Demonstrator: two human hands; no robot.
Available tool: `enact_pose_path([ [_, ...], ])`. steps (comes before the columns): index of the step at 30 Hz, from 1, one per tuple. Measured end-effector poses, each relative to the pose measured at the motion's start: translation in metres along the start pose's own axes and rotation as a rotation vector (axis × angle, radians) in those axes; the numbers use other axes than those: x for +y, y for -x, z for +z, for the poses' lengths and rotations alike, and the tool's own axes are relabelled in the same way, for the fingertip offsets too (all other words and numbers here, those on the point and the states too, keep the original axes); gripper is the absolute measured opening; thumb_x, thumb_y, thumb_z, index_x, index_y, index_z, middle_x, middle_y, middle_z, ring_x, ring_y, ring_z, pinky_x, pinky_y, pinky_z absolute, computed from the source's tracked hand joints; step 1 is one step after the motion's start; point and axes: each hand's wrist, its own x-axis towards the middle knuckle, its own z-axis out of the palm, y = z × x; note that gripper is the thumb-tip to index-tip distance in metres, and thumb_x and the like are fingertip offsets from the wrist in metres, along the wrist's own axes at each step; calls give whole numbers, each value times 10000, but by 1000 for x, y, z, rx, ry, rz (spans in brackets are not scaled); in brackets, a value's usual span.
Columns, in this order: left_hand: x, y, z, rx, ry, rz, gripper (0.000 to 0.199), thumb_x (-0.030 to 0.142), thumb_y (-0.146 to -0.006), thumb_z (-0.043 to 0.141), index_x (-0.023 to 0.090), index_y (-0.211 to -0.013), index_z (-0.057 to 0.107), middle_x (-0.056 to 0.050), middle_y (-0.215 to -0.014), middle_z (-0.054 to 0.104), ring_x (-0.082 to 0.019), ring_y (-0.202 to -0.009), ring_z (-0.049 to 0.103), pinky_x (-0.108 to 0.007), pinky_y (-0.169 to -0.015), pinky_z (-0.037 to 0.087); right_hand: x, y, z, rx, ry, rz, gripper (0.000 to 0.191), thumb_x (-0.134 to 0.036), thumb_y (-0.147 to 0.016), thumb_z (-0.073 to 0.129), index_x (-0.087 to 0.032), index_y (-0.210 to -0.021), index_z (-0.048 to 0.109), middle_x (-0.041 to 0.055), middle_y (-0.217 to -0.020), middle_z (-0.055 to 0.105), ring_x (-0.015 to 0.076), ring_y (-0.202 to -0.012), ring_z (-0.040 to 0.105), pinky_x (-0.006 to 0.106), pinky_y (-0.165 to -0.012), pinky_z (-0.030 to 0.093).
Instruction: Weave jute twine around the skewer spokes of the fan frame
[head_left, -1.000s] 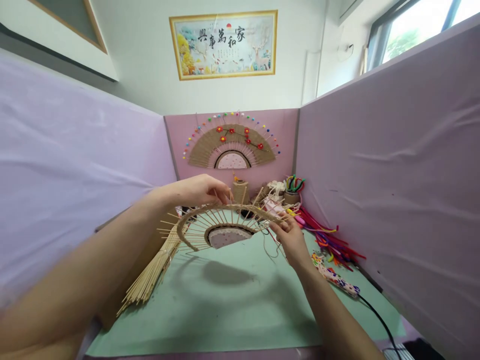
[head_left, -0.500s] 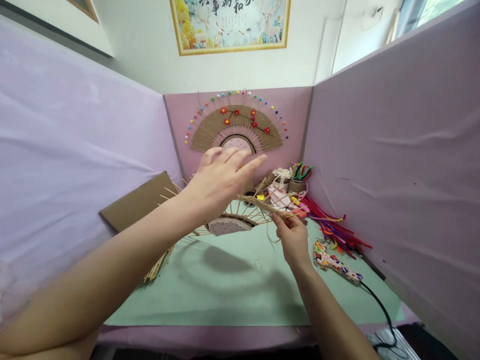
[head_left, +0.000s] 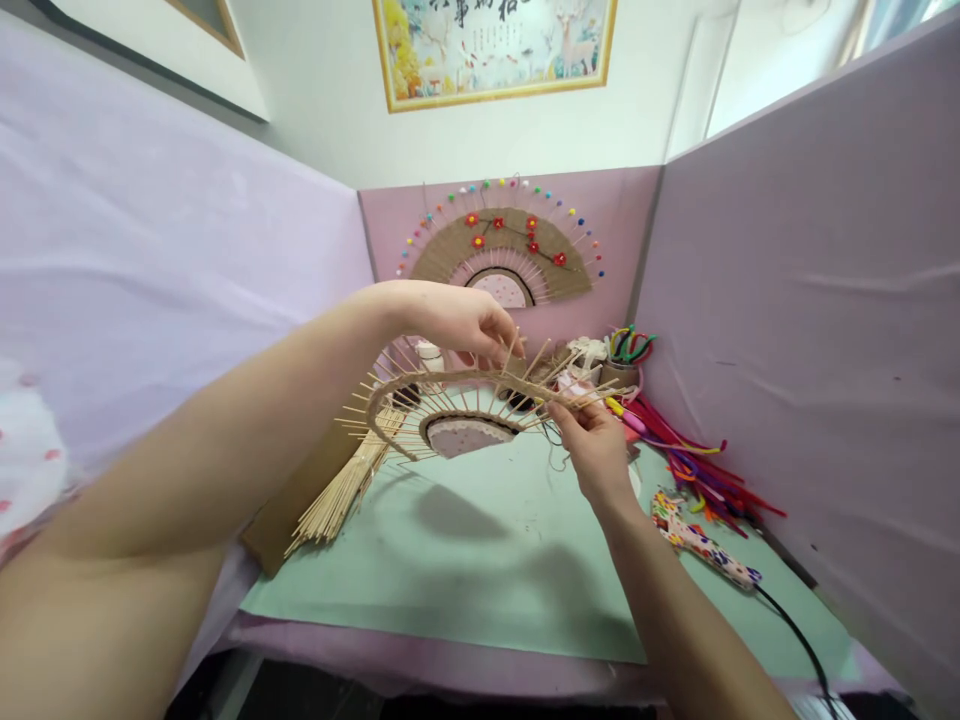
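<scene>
Your right hand holds the stick fan by its right side, your left hand is at its top; a stick bundle lies below its left.

The scene is recorded by one head-worn camera, faced forward and slightly down across the green tabletop, the stick fan frame being viewed at close range and the framed deer-and-calligraphy picture being cut off by the top edge.

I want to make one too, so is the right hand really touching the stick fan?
Touching. The head view shows the right hand pinching the stick fan by its tan band, towards the right end.
</scene>
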Motion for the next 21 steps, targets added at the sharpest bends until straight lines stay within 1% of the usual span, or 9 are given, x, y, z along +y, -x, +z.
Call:
enact_pose_path([
  [3,-10,-4,-1,-15,117,-4,483,445,-795,542,249,-1230,616,-9,-1069,718,-165,-958,650,-277,-899,477,0,-3,0,-3,13,16,402,-515,-681,722,-164,-870,675,-66,-530,436,87,-471,307,244,-445,213],
  [7,-23,-6,-3,-32,208,-14,604,502,-736,615,250,-1284,576,-27,-1111,709,-191,-971,655,-311,-909,487,-1,-3,0,11,16,48,430,-529,-657,729,-158,-867,674,-72,-512,421,84,-459,303,247,-444,204],
  [10,-29,-10,-5,-68,252,-12,621,491,-709,654,268,-1283,573,-22,-1102,714,-187,-961,660,-308,-902,491,-3,-3,1,-3,-9,55,428,-528,-641,733,-156,-839,653,-72,-508,426,81,-454,305,246,-438,210],
  [13,-31,-15,-7,-59,283,-14,581,457,-707,666,268,-1252,593,-25,-1067,725,-175,-926,668,-293,-871,500,-6,-3,1,-18,-33,53,432,-518,-643,734,-159,-856,622,-63,-545,475,75,-450,310,238,-426,223],
  [15,-31,-18,-7,-47,294,-22,567,437,-701,674,266,-1238,604,-32,-1054,729,-177,-913,671,-298,-856,505,-7,-3,0,-29,-72,52,466,-505,-641,746,-174,-922,577,-60,-590,523,67,-444,315,226,-418,230],
  [17,-31,-22,-8,-44,305,-28,560,422,-695,680,266,-1228,612,-34,-1037,733,-180,-904,672,-300,-839,509,-7,0,-1,-20,-120,43,531,-494,-637,761,-201,-997,504,-81,-590,525,65,-432,323,210,-413,235],
  [19,-32,-26,-8,-41,311,-27,548,412,-689,682,272,-1215,621,-25,-1027,734,-178,-905,668,-290,-822,509,-7,6,-2,18,-144,24,587,-486,-651,762,-221,-1058,433,-108,-560,495,72,-433,350,198,-422,259],
  [21,-32,-30,-7,-31,307,-24,530,406,-684,677,284,-1198,632,-13,-1049,728,-175,-935,657,-275,-820,504,-8,15,-4,72,-136,-14,605,-471,-679,752,-224,-1095,388,-113,-566,493,83,-464,399,196,-453,303],
])
